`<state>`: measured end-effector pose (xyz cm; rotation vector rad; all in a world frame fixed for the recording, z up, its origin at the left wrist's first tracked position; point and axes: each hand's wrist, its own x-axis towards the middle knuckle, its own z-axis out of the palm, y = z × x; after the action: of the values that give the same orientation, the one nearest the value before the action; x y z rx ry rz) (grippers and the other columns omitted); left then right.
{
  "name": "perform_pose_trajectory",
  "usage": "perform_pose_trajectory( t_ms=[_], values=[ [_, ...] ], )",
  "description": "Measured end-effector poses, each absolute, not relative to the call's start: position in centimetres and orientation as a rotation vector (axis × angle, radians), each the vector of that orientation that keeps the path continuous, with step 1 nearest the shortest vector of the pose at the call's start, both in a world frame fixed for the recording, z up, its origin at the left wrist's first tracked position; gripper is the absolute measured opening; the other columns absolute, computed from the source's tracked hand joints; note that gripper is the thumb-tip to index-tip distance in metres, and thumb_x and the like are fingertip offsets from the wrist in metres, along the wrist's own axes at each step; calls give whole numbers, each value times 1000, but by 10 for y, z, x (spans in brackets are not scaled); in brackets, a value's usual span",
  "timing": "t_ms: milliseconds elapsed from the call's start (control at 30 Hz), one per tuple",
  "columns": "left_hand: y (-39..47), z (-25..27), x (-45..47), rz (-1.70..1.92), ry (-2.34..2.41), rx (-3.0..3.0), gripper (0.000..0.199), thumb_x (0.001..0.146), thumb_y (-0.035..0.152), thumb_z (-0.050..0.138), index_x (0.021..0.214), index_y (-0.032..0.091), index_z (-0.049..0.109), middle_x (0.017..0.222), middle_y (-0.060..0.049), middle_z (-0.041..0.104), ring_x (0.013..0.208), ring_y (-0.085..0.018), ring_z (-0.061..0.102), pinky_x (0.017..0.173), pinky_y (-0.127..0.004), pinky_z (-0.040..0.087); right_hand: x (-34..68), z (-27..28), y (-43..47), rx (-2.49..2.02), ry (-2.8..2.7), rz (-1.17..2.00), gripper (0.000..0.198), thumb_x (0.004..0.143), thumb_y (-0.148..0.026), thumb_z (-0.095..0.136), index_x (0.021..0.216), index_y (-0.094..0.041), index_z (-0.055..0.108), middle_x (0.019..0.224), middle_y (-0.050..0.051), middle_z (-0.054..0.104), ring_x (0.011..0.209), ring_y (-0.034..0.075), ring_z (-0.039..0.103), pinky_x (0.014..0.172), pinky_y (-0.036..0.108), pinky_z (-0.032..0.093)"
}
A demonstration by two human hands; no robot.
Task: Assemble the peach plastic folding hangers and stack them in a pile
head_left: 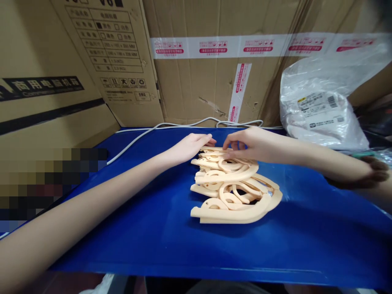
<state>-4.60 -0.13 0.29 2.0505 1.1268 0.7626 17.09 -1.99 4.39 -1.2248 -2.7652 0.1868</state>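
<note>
A row of several cream plastic pieces (232,216), resembling folded clothes hangers with curved arms and inner loops, lies overlapping on the blue tabletop. At the row's far left end is my left hand (196,143), its fingers stretched out and partly hidden behind the thumb side. My right hand (245,143) arches over the far right part of the row. Its fingers are bent and a gap shows between thumb and forefinger; the fingertips are at the farthest pieces, and no firm grip on one is visible.
Large cardboard boxes (196,85) stand along the back and left of the blue table (147,241). A white cable (137,139) runs along the back edge. To the right sits a clear plastic bag (321,106) with a printed label.
</note>
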Motion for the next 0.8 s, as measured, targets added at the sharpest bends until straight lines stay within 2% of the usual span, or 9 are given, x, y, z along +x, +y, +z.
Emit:
perform_pose_trajectory(
  t_ms=[100, 333, 533, 700, 800],
  values=[
    [-2, -1, -46, 786, 1124, 1993, 49, 96, 45, 39, 106, 9, 69, 113, -12, 71, 104, -22, 65, 97, -32, 43, 170, 45, -8, -1166, -2810, 285, 26, 87, -41, 56, 99, -21, 69, 71, 1, 66, 58, 13, 57, 52, 24, 37],
    [-1, -8, -51, 842, 1142, 1849, 58, 92, 58, 41, 114, 12, 67, 113, -11, 71, 106, -25, 63, 91, -34, 45, 173, 38, 0, -1088, -2798, -29, 30, 91, -21, 44, 107, -14, 68, 91, 9, 72, 72, 16, 63, 65, 26, 43],
    [-4, -8, -50, 894, 1133, 1773, 49, 93, 51, 45, 114, 12, 67, 110, -11, 72, 104, -23, 64, 92, -32, 44, 176, 35, 9, -1066, -2756, 158, 36, 93, -37, 47, 113, -16, 68, 88, 7, 73, 71, 17, 65, 64, 27, 45],
    [-8, -7, -50, 937, 1073, 1656, 48, 92, 51, 48, 114, 13, 67, 107, -11, 73, 102, -22, 66, 94, -32, 44, 179, 36, 15, -1013, -2747, 308, 29, 92, -35, 48, 101, -18, 70, 91, 4, 72, 78, 16, 64, 69, 26, 45],
    [-7, -5, -48, 1000, 1070, 1602, 44, 85, 51, 61, 108, 14, 69, 107, -9, 72, 102, -21, 64, 94, -31, 43, 177, 36, 14, -1023, -2649, 309, 28, 91, -37, 50, 96, -16, 68, 81, 4, 69, 69, 15, 59, 63, 26, 42]
  ],
)
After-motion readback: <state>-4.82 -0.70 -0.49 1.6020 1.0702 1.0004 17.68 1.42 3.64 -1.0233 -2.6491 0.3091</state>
